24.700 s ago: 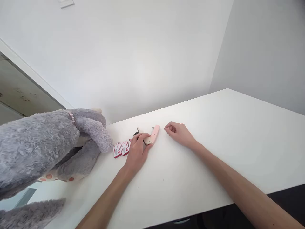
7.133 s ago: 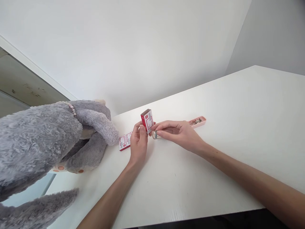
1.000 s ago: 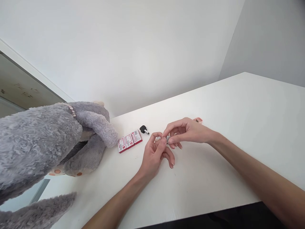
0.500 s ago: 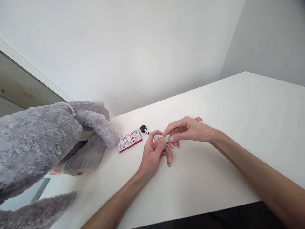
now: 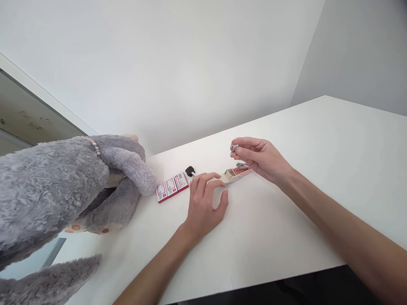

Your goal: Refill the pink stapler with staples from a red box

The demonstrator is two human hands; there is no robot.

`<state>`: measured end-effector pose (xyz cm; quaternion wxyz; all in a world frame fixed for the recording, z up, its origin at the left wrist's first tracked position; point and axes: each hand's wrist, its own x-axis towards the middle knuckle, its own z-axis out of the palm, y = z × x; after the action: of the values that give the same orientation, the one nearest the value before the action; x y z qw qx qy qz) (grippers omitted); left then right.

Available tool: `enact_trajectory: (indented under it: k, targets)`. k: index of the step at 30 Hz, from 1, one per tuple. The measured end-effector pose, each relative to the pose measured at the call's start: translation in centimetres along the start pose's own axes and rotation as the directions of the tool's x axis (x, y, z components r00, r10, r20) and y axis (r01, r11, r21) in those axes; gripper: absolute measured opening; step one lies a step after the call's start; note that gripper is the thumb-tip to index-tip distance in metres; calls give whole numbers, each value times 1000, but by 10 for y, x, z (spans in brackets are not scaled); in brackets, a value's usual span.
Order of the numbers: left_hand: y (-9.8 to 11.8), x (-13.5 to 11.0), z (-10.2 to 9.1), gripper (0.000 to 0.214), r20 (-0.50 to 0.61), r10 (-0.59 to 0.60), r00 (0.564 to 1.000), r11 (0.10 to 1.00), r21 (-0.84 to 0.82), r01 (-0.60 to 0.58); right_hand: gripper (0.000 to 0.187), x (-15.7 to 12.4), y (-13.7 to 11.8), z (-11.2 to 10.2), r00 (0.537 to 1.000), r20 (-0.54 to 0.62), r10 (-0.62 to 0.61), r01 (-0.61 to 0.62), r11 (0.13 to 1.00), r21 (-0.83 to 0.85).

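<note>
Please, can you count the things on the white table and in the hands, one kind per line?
red and white boxes: 3
pink stapler: 1
small black object: 1
grey plush toy: 1
grey piece, pinched in the right hand: 1
Total: 7

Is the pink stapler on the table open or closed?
Open: the pink stapler lies flat, reddish inner channel facing up. The left hand touches its end; the right hand pinches a staple strip above.

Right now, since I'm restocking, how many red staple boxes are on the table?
3 staple boxes touching in a row: this middle one, one toward the grey plush toy, one toward the black object. None seems hidden.
</note>
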<state>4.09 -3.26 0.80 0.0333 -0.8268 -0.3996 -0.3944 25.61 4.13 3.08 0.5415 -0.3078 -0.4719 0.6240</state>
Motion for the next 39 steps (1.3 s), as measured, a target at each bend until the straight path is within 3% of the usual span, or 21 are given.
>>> enact_trajectory:
  k: [5, 8, 15, 19, 22, 24, 34, 39]
  targets:
    - [-9, -2, 3, 30, 217, -27, 976, 993, 118, 1, 36, 3, 1, -2, 995, -71, -67, 73, 993, 89]
    - [-13, -5, 6, 37, 280, -74, 957, 989, 145, 34, 37, 5, 2, -2, 992, -105, -71, 79, 994, 79]
    - [-15, -7, 8, 49, 412, -178, 894, 976, 192, 106, 41, 4, -1, 2, 978, -187, -97, 57, 976, -211]
    - [-15, -9, 8, 53, 454, -203, 868, 972, 203, 121, 34, 0, 2, 10, 963, -122, -239, 156, 869, -469]
    - [-15, -10, 8, 55, 460, -218, 861, 967, 220, 128, 32, -1, 8, 10, 906, -38, -422, 308, 716, -627]
    - [-15, -10, 8, 55, 452, -226, 863, 963, 236, 128, 32, -1, 9, 7, 878, 1, -479, 350, 640, -684]
    - [-14, -12, 10, 54, 380, -270, 885, 945, 282, 167, 22, 6, 8, -12, 943, 101, -316, 295, 655, -696]
    - [-13, -12, 11, 53, 371, -289, 883, 939, 287, 186, 24, 10, 17, -22, 949, 187, -253, 307, 618, -723]
